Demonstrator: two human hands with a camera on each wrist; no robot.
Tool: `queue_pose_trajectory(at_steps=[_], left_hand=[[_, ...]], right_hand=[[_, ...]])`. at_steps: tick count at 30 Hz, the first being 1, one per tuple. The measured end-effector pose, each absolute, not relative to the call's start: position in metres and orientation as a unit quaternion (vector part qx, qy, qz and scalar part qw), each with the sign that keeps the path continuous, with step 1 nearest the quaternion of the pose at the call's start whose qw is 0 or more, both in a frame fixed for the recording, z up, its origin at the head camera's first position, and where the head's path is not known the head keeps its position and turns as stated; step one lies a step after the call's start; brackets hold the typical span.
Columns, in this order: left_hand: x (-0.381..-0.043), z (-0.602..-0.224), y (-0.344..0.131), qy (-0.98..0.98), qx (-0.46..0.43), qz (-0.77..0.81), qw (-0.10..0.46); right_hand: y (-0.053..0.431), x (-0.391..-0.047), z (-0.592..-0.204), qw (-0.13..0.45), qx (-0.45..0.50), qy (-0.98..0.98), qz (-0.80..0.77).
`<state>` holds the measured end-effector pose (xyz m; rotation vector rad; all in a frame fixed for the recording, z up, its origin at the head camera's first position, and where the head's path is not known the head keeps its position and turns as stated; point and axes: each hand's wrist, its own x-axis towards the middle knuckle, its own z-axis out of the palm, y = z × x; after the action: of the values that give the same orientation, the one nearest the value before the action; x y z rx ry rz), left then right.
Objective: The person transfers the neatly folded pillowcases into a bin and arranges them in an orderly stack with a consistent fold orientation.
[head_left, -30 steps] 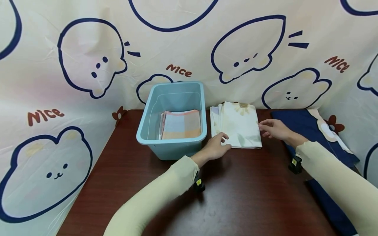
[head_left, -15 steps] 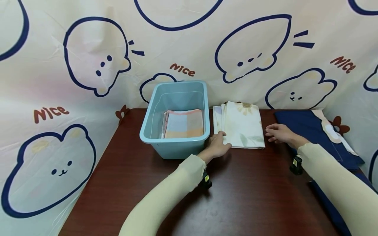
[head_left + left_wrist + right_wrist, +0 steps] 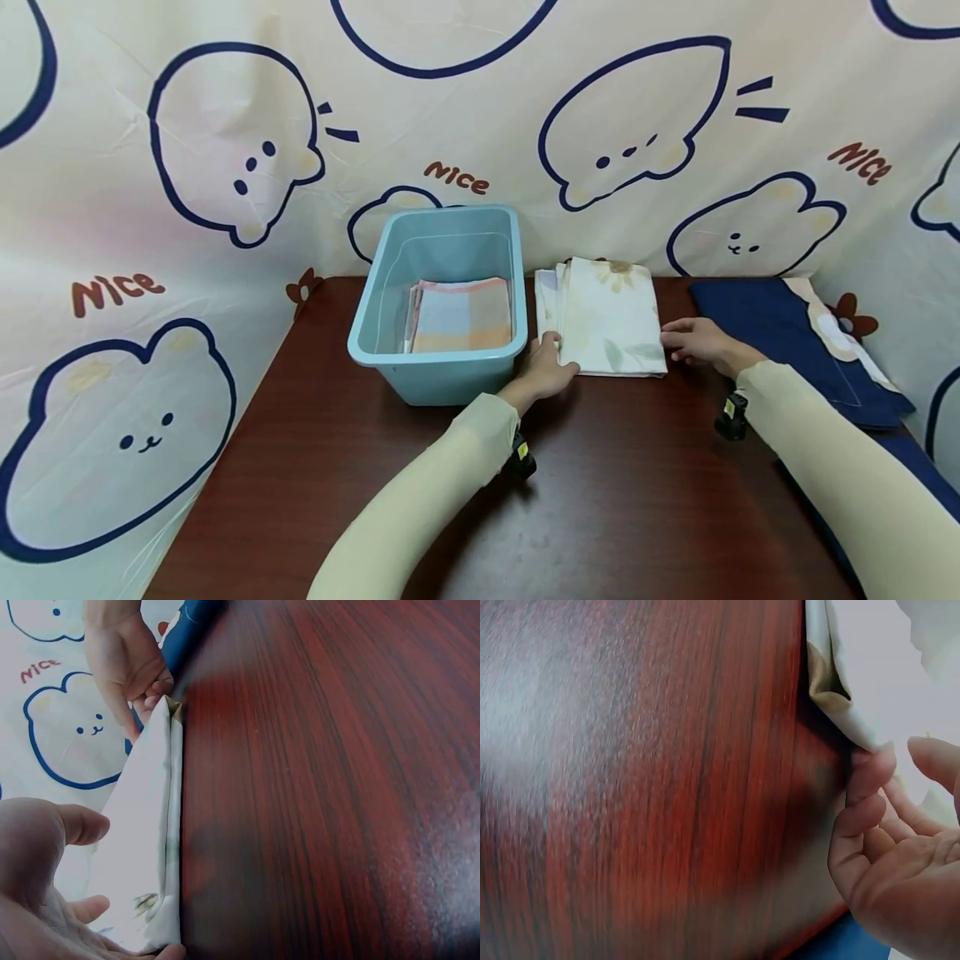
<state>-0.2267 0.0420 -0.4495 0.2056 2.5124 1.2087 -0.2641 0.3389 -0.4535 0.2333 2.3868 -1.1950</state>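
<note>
A folded white cloth with a pale floral print (image 3: 611,321) lies on the table just right of a light blue plastic bin (image 3: 442,383). My left hand (image 3: 546,371) is at the cloth's left front corner, between it and the bin, fingers spread along the edge. In the left wrist view, fingers of the left hand (image 3: 37,862) show above the cloth (image 3: 142,817). At the cloth's right edge is my right hand (image 3: 697,343). The right wrist view has its fingertips touching the cloth's edge (image 3: 847,682), with the thumb of the right hand (image 3: 934,761) raised apart.
Folded checked cloths (image 3: 465,317) sit inside the bin. A navy folded cloth with a light print (image 3: 780,342) lies at the right, with more navy fabric (image 3: 922,471) nearer. A patterned curtain (image 3: 420,125) hangs behind the dark wooden table (image 3: 600,492).
My left hand has moved slightly left along the cloth's side. My right hand drew back a little, then came in against the right edge. The cloth stays in place.
</note>
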Motion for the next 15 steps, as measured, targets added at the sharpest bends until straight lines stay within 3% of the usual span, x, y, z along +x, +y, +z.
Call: queue_pose_trajectory(at_steps=[8,15], left_hand=[[-0.2249,-0.4470,0.0380,0.881,0.105,0.426,0.178],[-0.2273,-0.4485,0.0391,0.864,0.073,0.466,0.174]], right_hand=[[0.3362,-0.2655,-0.4518,0.259,0.074,0.854,-0.445],[0.3432,-0.2645,-0.4520,0.316,0.045,0.831,-0.457]])
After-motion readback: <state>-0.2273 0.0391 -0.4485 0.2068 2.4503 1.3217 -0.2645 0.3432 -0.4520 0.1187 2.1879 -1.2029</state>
